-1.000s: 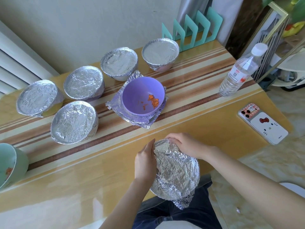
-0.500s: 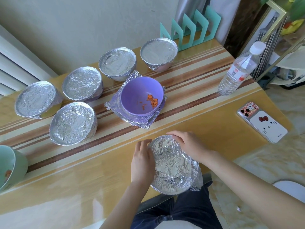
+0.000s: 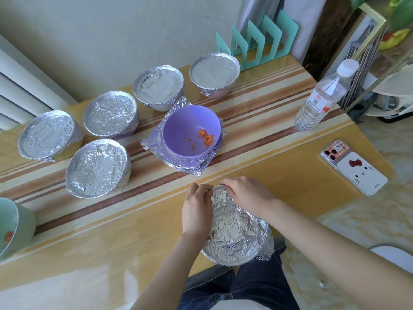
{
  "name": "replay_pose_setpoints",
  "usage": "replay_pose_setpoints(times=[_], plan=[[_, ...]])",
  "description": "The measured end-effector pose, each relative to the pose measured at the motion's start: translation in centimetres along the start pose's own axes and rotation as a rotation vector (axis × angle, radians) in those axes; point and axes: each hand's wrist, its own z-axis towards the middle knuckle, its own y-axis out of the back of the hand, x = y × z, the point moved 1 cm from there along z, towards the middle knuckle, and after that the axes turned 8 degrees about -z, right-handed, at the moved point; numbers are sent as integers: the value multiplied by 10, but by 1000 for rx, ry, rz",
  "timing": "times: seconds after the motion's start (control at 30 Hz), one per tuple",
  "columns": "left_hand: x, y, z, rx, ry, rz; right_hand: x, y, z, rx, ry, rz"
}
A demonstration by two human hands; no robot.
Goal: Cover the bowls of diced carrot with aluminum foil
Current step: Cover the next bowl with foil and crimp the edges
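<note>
A foil-wrapped bowl (image 3: pixel 237 229) sits tilted at the table's near edge, partly over my lap. My left hand (image 3: pixel 196 209) grips its left rim, fingers curled on the foil at the far edge. My right hand (image 3: pixel 245 193) presses and curls over the far right rim. An open purple bowl (image 3: pixel 190 121) with a few diced carrot bits (image 3: pixel 206 138) stands on a sheet of foil (image 3: pixel 154 139) in the middle of the table. Several bowls covered with foil stand behind and to the left, such as the nearest one (image 3: pixel 96 168).
A green bowl (image 3: pixel 15 227) with carrot sits at the left edge. A water bottle (image 3: pixel 321 97) and a phone (image 3: pixel 355 168) lie on the right. A teal rack (image 3: pixel 257 39) stands at the back. The striped table (image 3: pixel 111 231) ends just before my lap.
The wrapped bowl has tipped from facing me to lying flatter at the table edge. Both hands have slid to its far rim, close together, folding foil there.
</note>
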Motion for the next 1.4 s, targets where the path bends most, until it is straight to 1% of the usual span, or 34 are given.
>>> replay_pose_setpoints(times=[0.1,0.27,0.43,0.53,0.63,0.7,0.83,0.97,1.1,1.2,1.3,1.4], plan=[[-1,1,0,1,8,-12,2,1,4,-1,6,-47],[-1,0,0,0,22,-16,6,11,10,67,27,-157],[0,-2,-1,3,34,-28,8,11,11,87,32,-151],[1,-3,1,20,34,-20,8,6,12,72,-8,-75],[2,-2,2,33,34,-43,3,-2,9,59,-56,150],[2,-2,1,41,20,-55,0,-6,6,62,-66,233],[0,-2,-2,67,33,-83,-3,-9,3,50,-93,231],[0,0,-2,87,40,-63,-3,-8,1,78,-78,236],[-1,0,-2,78,53,-54,-8,-9,-3,86,-68,264],[-1,0,-3,81,52,-47,-10,-9,-5,90,-74,240],[-1,1,-6,85,52,-43,-8,-4,-11,81,-73,291],[0,2,-9,56,95,-39,-11,-6,-14,56,-101,351]])
